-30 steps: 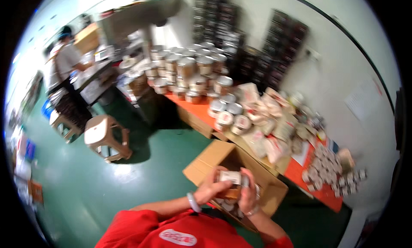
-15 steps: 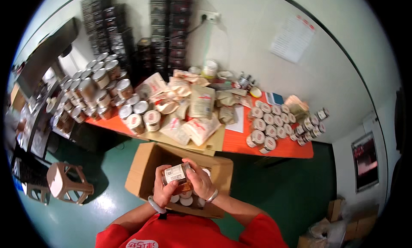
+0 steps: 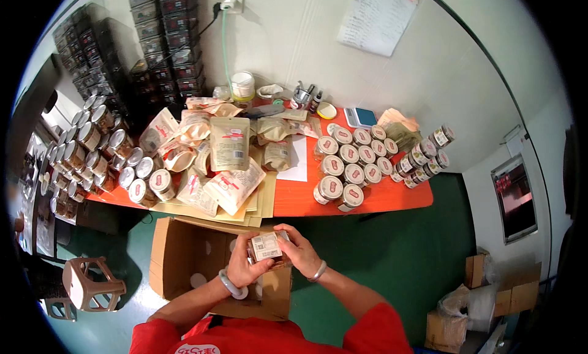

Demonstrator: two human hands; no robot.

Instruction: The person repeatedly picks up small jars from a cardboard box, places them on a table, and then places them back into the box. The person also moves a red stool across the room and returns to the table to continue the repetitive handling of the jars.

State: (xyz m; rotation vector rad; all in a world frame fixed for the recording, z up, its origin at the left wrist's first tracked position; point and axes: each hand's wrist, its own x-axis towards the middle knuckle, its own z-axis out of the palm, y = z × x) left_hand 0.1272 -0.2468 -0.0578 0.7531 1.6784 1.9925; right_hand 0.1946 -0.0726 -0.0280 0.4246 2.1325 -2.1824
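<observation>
Left hand: the left hand (image 3: 244, 265) is curled around the left side of a small jar (image 3: 267, 248), fingers pressed to it, a pale bangle on the wrist.
Right hand: the right hand (image 3: 298, 251) wraps the jar from the right and above, fingers closed on it.
Jar: low in the frame at centre, held above the open cardboard box (image 3: 184, 256), its white printed label turned up.
Change: half a second ago the jar sat in both hands much the same way; a second ago the view faced left toward other benches, and it has since swung round to face the orange tabletop (image 3: 392, 198). The grip looks unchanged, so my guess is the work is at the same jar.
Tabletop: paper pouches (image 3: 229, 143) piled at centre, lidded jars (image 3: 343, 170) in rows to the right, more at upper left.
Floor: a plastic stool (image 3: 92, 285) at lower left.
</observation>
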